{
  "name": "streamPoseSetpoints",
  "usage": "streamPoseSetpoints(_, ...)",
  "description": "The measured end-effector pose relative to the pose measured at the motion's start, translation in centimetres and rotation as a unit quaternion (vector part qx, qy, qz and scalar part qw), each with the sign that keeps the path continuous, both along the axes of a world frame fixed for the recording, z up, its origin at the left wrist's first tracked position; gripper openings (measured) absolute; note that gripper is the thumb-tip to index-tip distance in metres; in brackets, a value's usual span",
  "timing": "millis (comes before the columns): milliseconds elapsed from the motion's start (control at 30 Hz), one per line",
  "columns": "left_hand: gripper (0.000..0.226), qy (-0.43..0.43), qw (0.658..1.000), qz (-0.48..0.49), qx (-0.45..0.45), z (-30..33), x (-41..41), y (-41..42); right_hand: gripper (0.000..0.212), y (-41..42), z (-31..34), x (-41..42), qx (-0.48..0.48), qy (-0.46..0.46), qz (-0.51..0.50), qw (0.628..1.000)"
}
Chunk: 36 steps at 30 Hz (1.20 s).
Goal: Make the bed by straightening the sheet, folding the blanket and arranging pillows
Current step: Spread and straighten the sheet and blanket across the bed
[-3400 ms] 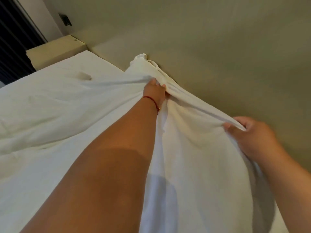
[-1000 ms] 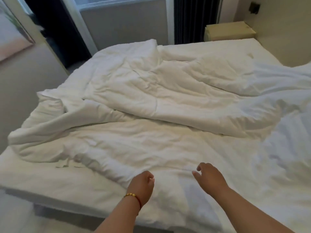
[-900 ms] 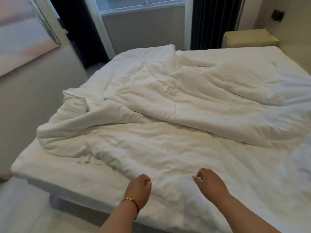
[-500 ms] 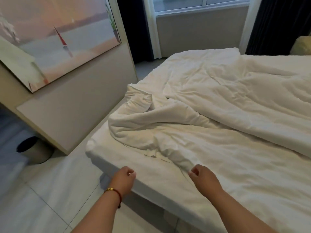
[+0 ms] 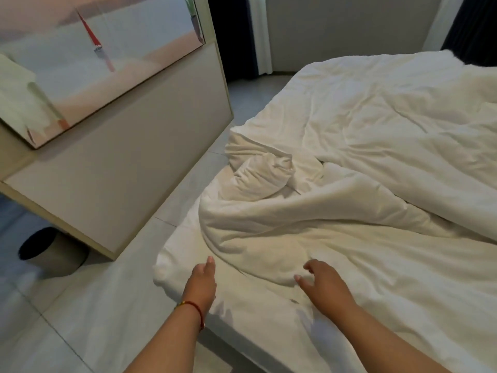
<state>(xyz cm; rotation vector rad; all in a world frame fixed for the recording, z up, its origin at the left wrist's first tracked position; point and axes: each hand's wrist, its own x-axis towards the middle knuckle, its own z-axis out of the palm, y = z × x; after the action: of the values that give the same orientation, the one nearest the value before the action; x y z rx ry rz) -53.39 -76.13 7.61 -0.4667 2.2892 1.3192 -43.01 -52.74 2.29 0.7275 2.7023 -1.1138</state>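
A white blanket [image 5: 336,211] lies crumpled across the bed, bunched into thick folds near the bed's left corner. Under it the white sheet [image 5: 183,254] shows at that corner. My left hand [image 5: 201,285], with a red and gold bracelet at the wrist, reaches over the sheet at the corner, fingers extended, holding nothing. My right hand [image 5: 324,285] hovers with spread fingers just at the blanket's near edge, holding nothing. No pillow is in view.
A low beige wall panel [image 5: 121,162] with a framed picture [image 5: 88,57] stands left of the bed, leaving a narrow strip of tiled floor [image 5: 53,332]. A round bin [image 5: 51,251] sits on the floor by the panel. Dark curtains [image 5: 231,36] and a window wall stand behind.
The view has swung left toward the bed's corner. Both hands have moved forward and opened out from loose fists, the left over the sheet corner, the right to the blanket's edge.
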Motion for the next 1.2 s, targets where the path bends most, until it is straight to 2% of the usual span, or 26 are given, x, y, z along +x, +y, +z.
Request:
streamPoseSetpoints(133, 0.062, -0.005, 1.000, -0.008, -0.025, -1.6, -10.1, -1.0, 0.054, -2.8, -2.0, -7.9, 0.009, -0.021, 0.036, 0.999)
streamPoseSetpoints(233, 0.061, -0.014, 1.000, -0.004, -0.005, -2.2, -15.8, -0.9, 0.060, -4.9, -3.6, -12.0, 0.012, -0.021, 0.057, 0.998)
streamPoseSetpoints(367, 0.058, -0.013, 1.000, -0.019, 0.008, -4.4, -21.9, -1.1, 0.065, -8.0, -6.0, -15.6, 0.042, 0.013, 0.074, 0.996)
streamPoseSetpoints(433, 0.057, -0.006, 0.999, -0.030, 0.009, -5.9, -24.4, -1.3, 0.074, -9.4, -7.5, -16.8, 0.058, 0.026, 0.075, 0.995)
streamPoseSetpoints(533, 0.057, -0.022, 0.999, -0.032, 0.019, -7.9, -27.4, -1.5, 0.084, -11.5, -10.0, -17.6, 0.101, 0.001, 0.062, 0.993)
streamPoseSetpoints(600, 0.065, -0.055, 0.998, -0.022, 0.036, -9.4, -29.3, -1.4, 0.078, -12.6, -11.6, -18.1, 0.150, -0.005, 0.057, 0.987)
streamPoseSetpoints(667, 0.075, -0.116, 0.988, 0.003, 0.100, -11.1, -31.0, -1.1, 0.056, -13.3, -12.7, -18.4, 0.180, 0.021, 0.021, 0.983)
streamPoseSetpoints(733, 0.068, -0.204, 0.954, 0.025, 0.217, -12.3, -32.0, -0.6, 0.023, -13.6, -13.5, -18.5, 0.185, 0.057, -0.027, 0.981)
streamPoseSetpoints(800, 0.070, -0.272, 0.918, -0.001, 0.290, -12.6, -32.3, 0.1, 0.008, -13.8, -13.3, -18.4, 0.183, 0.076, -0.072, 0.978)
streamPoseSetpoints(867, 0.066, -0.307, 0.895, -0.054, 0.320, -11.9, -31.9, 0.5, 0.012, -14.1, -12.8, -17.8, 0.204, 0.101, -0.102, 0.968)
streamPoseSetpoints(933, 0.057, -0.318, 0.876, -0.088, 0.352, -10.2, -31.4, 0.7, 0.028, -14.7, -11.2, -17.1, 0.195, 0.123, -0.147, 0.962)
streamPoseSetpoints(1000, 0.051, -0.298, 0.871, -0.079, 0.383, -8.0, -31.1, 0.2, 0.035, -15.1, -8.8, -16.2, 0.153, 0.131, -0.192, 0.961)
streamPoseSetpoints(1067, 0.052, -0.229, 0.882, -0.023, 0.411, -6.1, -31.0, -1.5, 0.027, -15.5, -6.3, -15.1, 0.144, 0.131, -0.184, 0.963)
streamPoseSetpoints(1133, 0.055, -0.116, 0.919, 0.060, 0.372, -4.8, -30.4, -4.5, 0.028, -16.3, -3.9, -14.2, 0.148, 0.128, -0.141, 0.971)
streamPoseSetpoints(1200, 0.054, -0.005, 0.944, 0.104, 0.314, -3.3, -28.5, -7.8, 0.035, -17.5, -2.1, -13.4, 0.137, 0.111, -0.089, 0.980)
